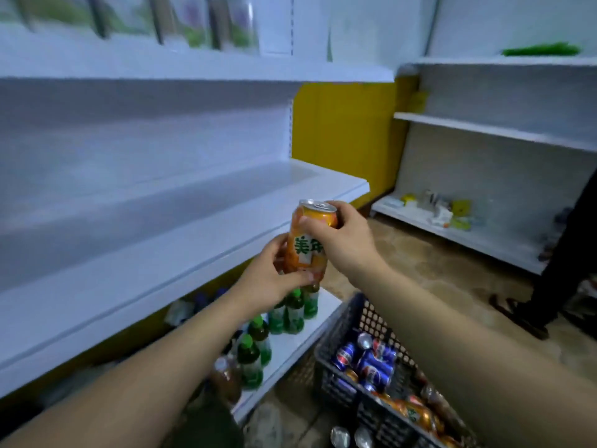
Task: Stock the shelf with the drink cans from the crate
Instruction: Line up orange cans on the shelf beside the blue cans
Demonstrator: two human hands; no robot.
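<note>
Right hand (342, 240): curled round the top end of the orange can (307, 245).
Left hand (274, 279): wrapped round the can's lower end.
Can's place: held in the air, above and beyond the crate (342, 379), beside the bare white shelf (161, 221) left of the crate.
Axis: nearly vertical, slightly tilted, pull-tab end uppermost.
Risk: the shelf lip could be struck, or the can tipped if set down tilted. If one grip were released early, it could be dropped onto the green bottles (290, 315) left of the crate.
</note>
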